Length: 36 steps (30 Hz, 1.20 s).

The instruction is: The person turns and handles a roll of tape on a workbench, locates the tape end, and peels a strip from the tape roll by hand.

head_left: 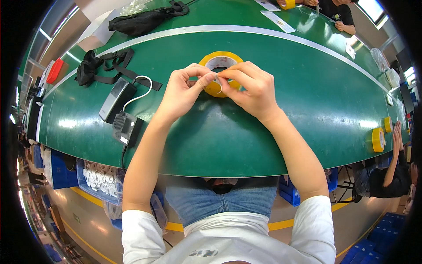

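My left hand and my right hand meet fingertip to fingertip near the middle of the green table. Pinched between them is a thin white strip, with a curled end hanging down. Its exact kind is too small to make out. Directly behind and below the fingers lies a roll of yellow tape, partly covered by both hands. Thumbs and forefingers are pressed together on each side.
Left of my arms are a power bank with a white cable, a small black device and black straps. A black bag lies beyond. More tape rolls stand at the right edge, near another person's hands.
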{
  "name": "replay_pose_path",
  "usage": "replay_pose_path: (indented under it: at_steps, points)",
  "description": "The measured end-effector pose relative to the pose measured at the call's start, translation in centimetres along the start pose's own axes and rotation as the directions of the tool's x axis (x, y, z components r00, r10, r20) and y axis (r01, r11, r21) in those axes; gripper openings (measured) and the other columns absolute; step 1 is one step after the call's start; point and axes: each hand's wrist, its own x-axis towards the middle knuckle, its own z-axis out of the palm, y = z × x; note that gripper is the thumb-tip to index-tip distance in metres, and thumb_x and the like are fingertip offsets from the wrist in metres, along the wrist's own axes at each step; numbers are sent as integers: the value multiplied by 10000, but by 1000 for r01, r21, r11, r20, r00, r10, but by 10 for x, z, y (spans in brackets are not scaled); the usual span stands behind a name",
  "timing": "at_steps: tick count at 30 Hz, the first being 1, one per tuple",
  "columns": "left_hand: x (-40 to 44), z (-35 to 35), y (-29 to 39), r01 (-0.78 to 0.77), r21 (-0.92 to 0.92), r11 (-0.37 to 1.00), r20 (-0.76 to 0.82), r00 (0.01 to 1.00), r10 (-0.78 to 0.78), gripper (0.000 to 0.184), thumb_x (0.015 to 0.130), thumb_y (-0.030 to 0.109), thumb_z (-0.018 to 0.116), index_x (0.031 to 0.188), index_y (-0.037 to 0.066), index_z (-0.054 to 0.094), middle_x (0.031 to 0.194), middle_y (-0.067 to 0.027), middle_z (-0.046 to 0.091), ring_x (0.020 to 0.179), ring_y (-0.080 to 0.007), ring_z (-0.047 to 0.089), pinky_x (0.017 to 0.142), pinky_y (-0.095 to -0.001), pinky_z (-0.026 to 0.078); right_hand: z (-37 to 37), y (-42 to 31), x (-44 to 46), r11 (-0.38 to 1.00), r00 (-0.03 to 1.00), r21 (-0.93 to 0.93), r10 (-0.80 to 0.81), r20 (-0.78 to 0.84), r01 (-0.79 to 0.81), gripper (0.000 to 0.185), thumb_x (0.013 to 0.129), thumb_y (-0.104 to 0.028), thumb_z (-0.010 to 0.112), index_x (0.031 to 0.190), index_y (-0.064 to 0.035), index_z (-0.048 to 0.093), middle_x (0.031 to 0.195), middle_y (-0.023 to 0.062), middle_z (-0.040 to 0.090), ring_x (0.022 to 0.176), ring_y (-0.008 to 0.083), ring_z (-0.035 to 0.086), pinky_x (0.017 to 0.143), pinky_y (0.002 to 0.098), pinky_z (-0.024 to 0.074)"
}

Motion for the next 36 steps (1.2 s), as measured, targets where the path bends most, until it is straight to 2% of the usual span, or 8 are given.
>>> replay_pose_path:
  at_steps: [8, 10, 14, 16, 26, 29, 32, 36]
  points:
    - [-3, 8, 6, -23, 21, 1000, -19, 1000, 24, 165, 948, 150, 736, 1002, -5, 754, 1010, -45, 662, 885, -101, 614, 753, -242, 496, 1, 1, -3, 997, 997, -19, 80, 6, -80, 106, 780, -145, 807, 852, -107, 739, 821, 35, 712, 731, 210, 691, 630, 313, 561]
    - [-3, 8, 7, -44, 68, 997, -22, 999, 46, 164, 934, 150, 751, 999, -1, 757, 1014, -44, 665, 882, -102, 616, 746, -237, 489, 3, 2, -4, 963, 978, 177, 206, 17, -205, 99, 797, -140, 800, 858, -83, 747, 832, 45, 722, 742, 210, 695, 641, 298, 562]
    - [-3, 6, 7, -37, 88, 995, -25, 999, 39, 149, 912, 136, 762, 988, 8, 762, 1009, -39, 673, 870, -96, 614, 733, -233, 480, 0, -1, -2, 922, 956, 253, 283, 79, -294, 95, 822, -129, 787, 869, -57, 748, 842, 60, 731, 742, 197, 699, 651, 281, 561]
    - [-3, 5, 5, -36, 69, 997, -28, 999, 38, 139, 911, 128, 758, 986, 11, 763, 1006, -41, 676, 866, -94, 613, 731, -235, 478, 0, -2, -2, 835, 915, 377, 382, 128, -401, 87, 836, -123, 778, 869, -49, 745, 848, 70, 735, 730, 180, 696, 650, 271, 558]
    - [-3, 7, 5, -69, 161, 985, -39, 996, 76, 121, 889, 104, 734, 951, 1, 746, 941, -34, 682, 845, -101, 614, 751, -261, 480, -5, -5, 2, 879, 942, 340, 317, 111, -335, 157, 850, -106, 745, 1001, -71, 722, 944, 61, 728, 734, 181, 704, 644, 275, 560]
    - [-4, 7, 7, -108, 205, 973, -23, 993, 116, 118, 873, 95, 731, 950, 7, 744, 929, -44, 682, 831, -119, 618, 755, -269, 480, -4, 1, 2, 999, 994, 45, -15, 111, 10, 171, 818, -154, 773, 974, -120, 712, 943, 45, 708, 746, 241, 706, 627, 327, 570]
    - [-3, 7, 9, -147, 276, 950, -20, 987, 159, 115, 857, 85, 733, 946, 13, 743, 921, -57, 679, 816, -140, 621, 754, -272, 481, -6, 3, 2, 993, 986, -23, -112, 123, 116, 147, 822, -160, 769, 954, -121, 717, 907, 40, 701, 733, 246, 703, 615, 336, 566]
    - [-4, 9, 10, -180, 390, 903, -33, 977, 208, 96, 845, 74, 731, 924, 19, 735, 919, -69, 674, 808, -163, 633, 751, -280, 488, -4, 5, 1, 998, 990, -11, -64, 129, 66, 121, 814, -164, 771, 915, -117, 722, 869, 43, 708, 721, 244, 702, 610, 336, 564]
